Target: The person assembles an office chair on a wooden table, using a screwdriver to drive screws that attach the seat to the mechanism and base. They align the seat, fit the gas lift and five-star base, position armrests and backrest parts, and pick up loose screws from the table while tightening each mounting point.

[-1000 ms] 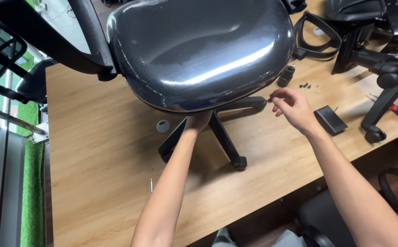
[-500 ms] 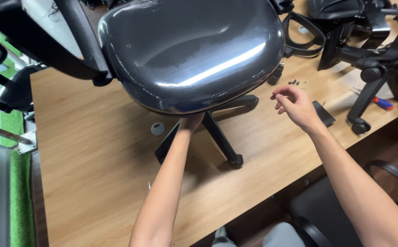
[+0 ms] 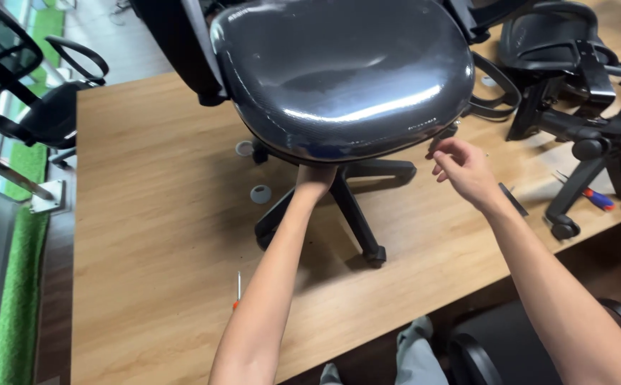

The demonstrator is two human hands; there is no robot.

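A long wooden table [image 3: 146, 235] with a light grain fills most of the view. At the left edge runs a strip of green artificial turf [image 3: 18, 314] beside a dark floor [image 3: 54, 285] — perhaps next to a glass wall. More black chair parts [image 3: 581, 107] stand at the right.

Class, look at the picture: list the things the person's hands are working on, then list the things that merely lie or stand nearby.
In hand:
- black chair seat, on the wooden table
- left hand, reaching under the seat
- right hand, fingers at the seat's right edge
- star base under the seat

Lying about:
- screwdriver near the left forearm
- second screwdriver
- spare chair base
- two round caps
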